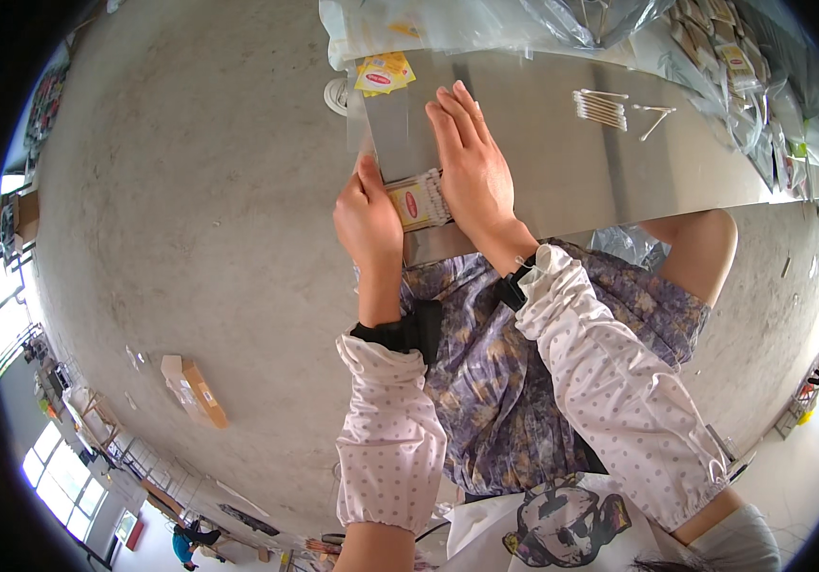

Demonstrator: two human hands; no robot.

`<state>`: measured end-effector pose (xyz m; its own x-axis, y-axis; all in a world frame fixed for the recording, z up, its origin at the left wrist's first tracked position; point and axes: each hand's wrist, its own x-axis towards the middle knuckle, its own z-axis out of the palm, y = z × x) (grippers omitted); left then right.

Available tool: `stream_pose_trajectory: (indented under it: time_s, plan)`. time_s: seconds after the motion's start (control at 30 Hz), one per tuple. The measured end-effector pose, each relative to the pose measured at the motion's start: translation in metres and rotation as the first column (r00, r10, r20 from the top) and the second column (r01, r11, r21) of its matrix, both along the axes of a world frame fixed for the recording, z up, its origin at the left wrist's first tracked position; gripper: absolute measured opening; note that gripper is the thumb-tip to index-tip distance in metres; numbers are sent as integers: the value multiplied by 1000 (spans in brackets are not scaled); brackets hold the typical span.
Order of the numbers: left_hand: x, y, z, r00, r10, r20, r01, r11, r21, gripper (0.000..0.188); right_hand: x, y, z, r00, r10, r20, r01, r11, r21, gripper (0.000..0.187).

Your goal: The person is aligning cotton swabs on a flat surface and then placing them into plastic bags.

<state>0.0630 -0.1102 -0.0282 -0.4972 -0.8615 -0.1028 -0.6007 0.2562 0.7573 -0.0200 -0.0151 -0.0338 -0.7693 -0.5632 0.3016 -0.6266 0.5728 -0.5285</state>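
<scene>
A pack of cotton swabs [414,202] with a yellow label card lies at the near left corner of the metal tabletop [543,143]. My left hand [369,217] is closed at the pack's left end, its thumb pointing up and its other fingers mostly hidden. At the opposite end, my right hand [476,181] rests on edge with its fingers stretched out flat, the palm side against the white swab tips. A clear plastic sleeve [408,124] lies just beyond the pack, partly over the table's left edge.
Yellow label cards [386,73] lie at the far left corner. Loose cotton swabs [602,110] sit right of centre, with a few crossed swabs [655,121] beside them. Clear plastic bags [600,24] cover the far edge; filled packs [738,67] pile up at far right. A cardboard box [195,391] stands on the floor.
</scene>
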Motion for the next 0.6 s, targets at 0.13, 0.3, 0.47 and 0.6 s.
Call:
stream_pose_trajectory:
  time_s: [0.13, 0.3, 0.47, 0.6]
  plan:
    - [2, -1, 5, 997, -6, 77, 6, 1000, -2, 51, 0, -1, -1, 1000, 17, -13, -17, 1000, -10, 35]
    - [15, 6, 22, 970, -221, 102, 241, 932, -272, 62, -4, 4, -2, 998, 50, -34, -49, 999, 11, 36]
    - [31, 34, 35, 884, -425, 193, 464, 845, -267, 90, -5, 5, -4, 999, 43, -21, -43, 999, -15, 35]
    - [35, 45, 22, 947, -305, 98, 319, 921, -223, 89, -2, 1, -3, 999, 35, -11, -36, 999, -35, 35]
